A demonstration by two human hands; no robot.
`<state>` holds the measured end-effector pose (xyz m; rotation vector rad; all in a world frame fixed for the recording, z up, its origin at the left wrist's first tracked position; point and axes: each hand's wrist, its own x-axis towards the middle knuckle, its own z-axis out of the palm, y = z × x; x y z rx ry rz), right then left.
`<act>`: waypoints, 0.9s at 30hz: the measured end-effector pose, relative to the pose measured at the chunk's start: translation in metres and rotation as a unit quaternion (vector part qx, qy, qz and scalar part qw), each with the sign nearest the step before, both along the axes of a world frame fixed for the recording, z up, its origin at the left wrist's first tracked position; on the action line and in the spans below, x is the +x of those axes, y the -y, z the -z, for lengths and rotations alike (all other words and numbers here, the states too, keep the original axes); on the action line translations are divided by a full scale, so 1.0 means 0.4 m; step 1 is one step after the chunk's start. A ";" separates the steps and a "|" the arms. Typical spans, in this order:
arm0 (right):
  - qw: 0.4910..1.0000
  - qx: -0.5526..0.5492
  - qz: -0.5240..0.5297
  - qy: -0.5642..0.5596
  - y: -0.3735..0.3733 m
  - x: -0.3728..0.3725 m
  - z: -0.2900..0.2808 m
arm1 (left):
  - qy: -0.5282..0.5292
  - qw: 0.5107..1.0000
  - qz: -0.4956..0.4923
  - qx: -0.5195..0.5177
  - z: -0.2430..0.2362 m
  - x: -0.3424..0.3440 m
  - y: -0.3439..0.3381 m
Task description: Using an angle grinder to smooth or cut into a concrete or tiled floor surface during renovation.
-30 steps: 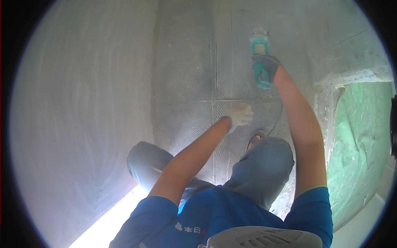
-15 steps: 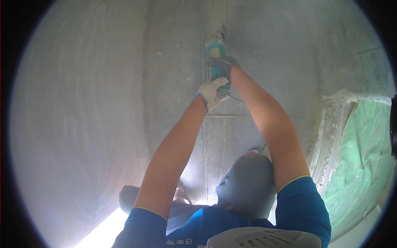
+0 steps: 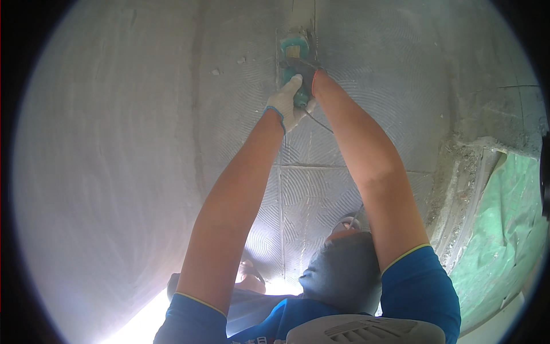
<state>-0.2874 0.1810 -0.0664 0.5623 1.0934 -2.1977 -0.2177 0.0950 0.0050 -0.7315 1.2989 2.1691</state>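
A teal corded power tool [image 3: 295,43], by its shape an angle grinder, lies low against the grey concrete floor ahead of me. Its head sits beside a straight dark line in the floor. My left hand [image 3: 285,105], in a whitish knit glove, is wrapped round the rear of the body. Farther along the tool, my right hand [image 3: 303,72] in a dark grey glove grips it from above. A thin cord [image 3: 318,122] trails from the rear end, passing behind my right forearm. The working edge of the tool is hidden.
Curved trowel ridges and straight seams mark the floor [image 3: 298,189]. Small chips [image 3: 216,72] lie to the left. A green sheet [image 3: 504,218] covers the area at right, beside a rough broken edge [image 3: 452,212]. My bent knee [image 3: 344,269] and shod foot [image 3: 348,225] are close below.
Both hands and the grinder have moved farther from me along the floor line. My knee sits lower in the picture, and more of my foot shows.
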 end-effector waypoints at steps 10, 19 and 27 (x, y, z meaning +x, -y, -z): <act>1.000 -0.026 -0.006 0.013 0.008 -0.032 0.022 | 0.007 1.000 0.019 -0.010 0.011 -0.021 0.014; 1.000 -0.002 0.012 -0.022 0.019 -0.002 -0.109 | 0.015 0.999 0.023 -0.042 -0.003 -0.042 0.055; 0.999 -0.026 0.020 -0.007 0.033 -0.060 0.069 | 0.043 0.998 0.016 -0.045 0.017 -0.034 0.019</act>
